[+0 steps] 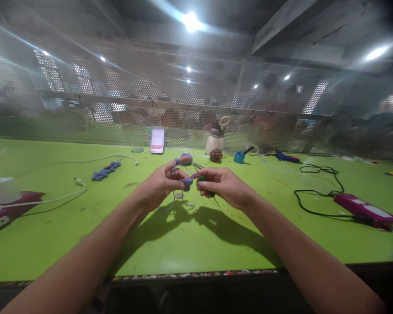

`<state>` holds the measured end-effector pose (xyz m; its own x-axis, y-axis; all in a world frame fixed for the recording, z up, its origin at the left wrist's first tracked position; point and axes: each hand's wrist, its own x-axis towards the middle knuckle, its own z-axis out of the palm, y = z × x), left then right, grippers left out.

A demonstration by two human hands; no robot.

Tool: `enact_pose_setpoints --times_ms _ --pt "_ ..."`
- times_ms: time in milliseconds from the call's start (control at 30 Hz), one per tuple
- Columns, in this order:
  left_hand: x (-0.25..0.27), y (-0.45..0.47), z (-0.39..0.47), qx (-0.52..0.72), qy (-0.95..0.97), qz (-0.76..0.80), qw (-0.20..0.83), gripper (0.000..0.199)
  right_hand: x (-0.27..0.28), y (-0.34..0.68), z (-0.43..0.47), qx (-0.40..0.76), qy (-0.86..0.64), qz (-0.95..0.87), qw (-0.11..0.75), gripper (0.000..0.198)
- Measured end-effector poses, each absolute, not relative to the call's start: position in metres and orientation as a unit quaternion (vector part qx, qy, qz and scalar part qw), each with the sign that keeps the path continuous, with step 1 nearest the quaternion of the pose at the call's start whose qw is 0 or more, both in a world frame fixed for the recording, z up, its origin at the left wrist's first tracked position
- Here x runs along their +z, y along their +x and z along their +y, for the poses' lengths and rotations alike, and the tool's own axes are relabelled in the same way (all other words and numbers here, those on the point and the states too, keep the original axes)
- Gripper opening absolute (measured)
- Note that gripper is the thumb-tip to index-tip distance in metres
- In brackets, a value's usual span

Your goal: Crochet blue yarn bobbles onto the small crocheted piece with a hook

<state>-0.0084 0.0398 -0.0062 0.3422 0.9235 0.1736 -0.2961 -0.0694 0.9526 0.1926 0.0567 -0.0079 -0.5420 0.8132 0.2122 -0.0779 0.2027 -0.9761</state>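
Slanting left forearm (91,248): comes up from the bottom left corner, wrist pretty straight.
Left hand (159,185): thumb and fingers pinched almost closed on the yarn piece, index stuck out with purple yarn (177,161) looped round it.
Yarn piece (186,185): up off the green table (157,261), between both hands.
Right hand (227,185): fingers curled tight on a green tool (201,179), thin end poking out below.
Right forearm (301,248): mirrors the left, angled in.

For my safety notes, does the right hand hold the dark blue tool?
No, the dark blue tool lies on the green table; the right hand holds a green handle.
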Motion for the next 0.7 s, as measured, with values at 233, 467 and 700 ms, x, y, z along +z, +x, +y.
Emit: enact_pose_setpoints --times_ms 233,467,700 --pt "-0.0064 -0.0095 0.0398 0.49 0.563 0.291 0.599 0.094 -0.0025 0.1961 0.0526 0.519 -0.293 -0.725 0.345 0.032" --pt "-0.0027 -0.008 0.0364 0.478 0.61 0.307 0.552 0.116 0.0015 0.1986 0.0519 0.461 -0.315 -0.757 0.34 0.031" --pt "0.0004 -0.0067 0.0361 0.481 0.633 0.337 0.505 0.11 -0.0013 0.1979 0.0537 0.461 -0.329 -0.745 0.352 0.031"
